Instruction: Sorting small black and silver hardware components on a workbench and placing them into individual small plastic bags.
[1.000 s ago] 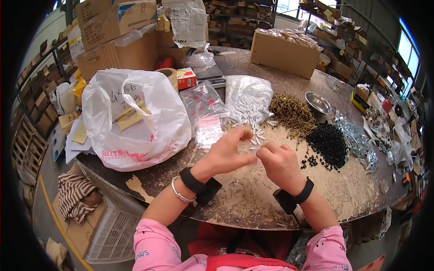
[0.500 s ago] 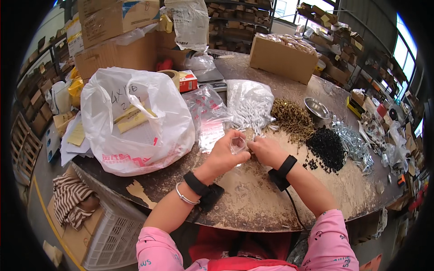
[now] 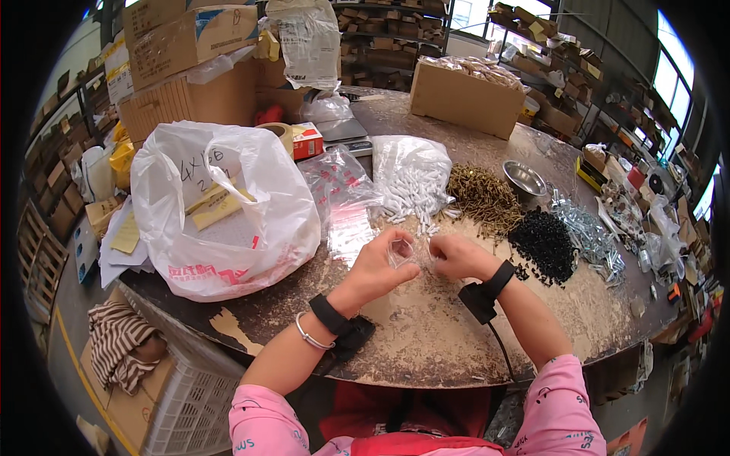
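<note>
Clear plastic, a small bag (image 3: 401,251), sits pinched between the fingertips of the left hand (image 3: 378,267), held just above the round table (image 3: 426,342) near its middle. Close beside it, the right hand (image 3: 455,256) is curled with fingers drawn in; whether it grips anything I cannot tell. Just beyond lie white plugs (image 3: 411,199) spilling from a bag, then brass screws (image 3: 484,197), black screws (image 3: 544,245), and a large white sack (image 3: 213,213) off to the left.

Both forearms reach forward, left hand (image 3: 378,267) and right hand (image 3: 455,256) close together, fingers pinched.
</note>
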{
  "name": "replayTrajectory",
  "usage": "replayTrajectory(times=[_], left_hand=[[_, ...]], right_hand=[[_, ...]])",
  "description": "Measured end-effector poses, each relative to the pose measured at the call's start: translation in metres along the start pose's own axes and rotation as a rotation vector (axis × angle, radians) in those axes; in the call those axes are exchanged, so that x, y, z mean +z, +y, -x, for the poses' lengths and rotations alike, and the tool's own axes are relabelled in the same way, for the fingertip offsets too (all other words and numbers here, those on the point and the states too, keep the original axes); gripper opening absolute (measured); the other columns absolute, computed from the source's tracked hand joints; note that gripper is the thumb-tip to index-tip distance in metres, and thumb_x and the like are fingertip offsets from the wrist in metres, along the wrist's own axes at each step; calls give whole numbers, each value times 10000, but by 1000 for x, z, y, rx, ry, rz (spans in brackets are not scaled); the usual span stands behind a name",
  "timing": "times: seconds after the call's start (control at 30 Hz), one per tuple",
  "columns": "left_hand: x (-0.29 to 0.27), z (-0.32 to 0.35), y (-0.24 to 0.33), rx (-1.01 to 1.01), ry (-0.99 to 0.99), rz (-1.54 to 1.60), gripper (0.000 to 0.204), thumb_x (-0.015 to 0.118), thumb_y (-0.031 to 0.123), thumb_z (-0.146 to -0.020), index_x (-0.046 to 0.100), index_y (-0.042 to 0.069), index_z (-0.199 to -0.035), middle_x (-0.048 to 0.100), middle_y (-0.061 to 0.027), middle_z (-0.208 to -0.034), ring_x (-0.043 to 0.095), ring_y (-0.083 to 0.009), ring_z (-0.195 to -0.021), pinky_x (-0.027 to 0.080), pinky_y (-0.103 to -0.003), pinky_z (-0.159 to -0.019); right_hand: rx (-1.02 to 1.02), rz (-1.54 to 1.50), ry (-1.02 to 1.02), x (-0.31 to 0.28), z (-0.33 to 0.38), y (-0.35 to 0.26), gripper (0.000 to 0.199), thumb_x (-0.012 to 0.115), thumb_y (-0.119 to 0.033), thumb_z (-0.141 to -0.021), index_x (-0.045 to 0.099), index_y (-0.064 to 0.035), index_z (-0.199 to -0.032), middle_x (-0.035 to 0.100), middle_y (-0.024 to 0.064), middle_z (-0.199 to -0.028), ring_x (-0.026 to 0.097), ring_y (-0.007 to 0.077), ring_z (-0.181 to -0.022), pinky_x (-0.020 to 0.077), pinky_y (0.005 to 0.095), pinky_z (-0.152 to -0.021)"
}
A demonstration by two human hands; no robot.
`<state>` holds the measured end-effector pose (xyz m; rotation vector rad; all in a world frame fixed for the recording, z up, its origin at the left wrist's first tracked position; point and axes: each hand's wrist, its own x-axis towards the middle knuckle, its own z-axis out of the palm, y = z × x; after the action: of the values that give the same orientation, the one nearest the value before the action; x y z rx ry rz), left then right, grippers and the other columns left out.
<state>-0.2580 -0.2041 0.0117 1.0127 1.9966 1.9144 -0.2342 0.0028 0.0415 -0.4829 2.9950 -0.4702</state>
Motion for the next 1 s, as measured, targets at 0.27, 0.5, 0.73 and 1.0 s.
replayTrajectory(times=[0.27, 0.5, 0.73, 1.0], left_hand=[[2, -2, -1, -5, -8, 0, 432, 719, 118, -698, 506, 32, -1063, 529, -14, -984, 499, -114, -915, 405, -273, -855], [6, 2, 12, -77, -50, -4, 429, 720, 151, -704, 504, 37, -1057, 529, -22, -952, 503, -117, -903, 403, -272, -843], [21, 5, 10, -57, -80, 54, 415, 683, 97, -692, 496, 23, -1055, 513, -25, -925, 500, -108, -899, 417, -259, -804], [24, 8, 16, -81, -94, 87, 429, 722, 112, -687, 498, 43, -1047, 528, -32, -939, 514, -120, -906, 418, -281, -852]], right_hand=[[50, 235, 167, 19, -15, 1, 124, 535, -84, -728, 598, -32, -822, 624, 192, -728, 618, 367, -716, 491, 441, -627], [-25, 142, 293, 16, -5, -10, 133, 546, -73, -745, 595, -36, -863, 627, 175, -763, 620, 307, -662, 494, 395, -583], [-261, -780, 487, 4, 19, -54, 137, 573, 50, -797, 554, 10, -927, 573, 24, -803, 532, 48, -660, 436, 191, -580], [270, -67, 372, -43, 21, 78, 140, 568, -99, -774, 639, -10, -855, 652, 138, -787, 636, 269, -735, 500, 358, -673]])
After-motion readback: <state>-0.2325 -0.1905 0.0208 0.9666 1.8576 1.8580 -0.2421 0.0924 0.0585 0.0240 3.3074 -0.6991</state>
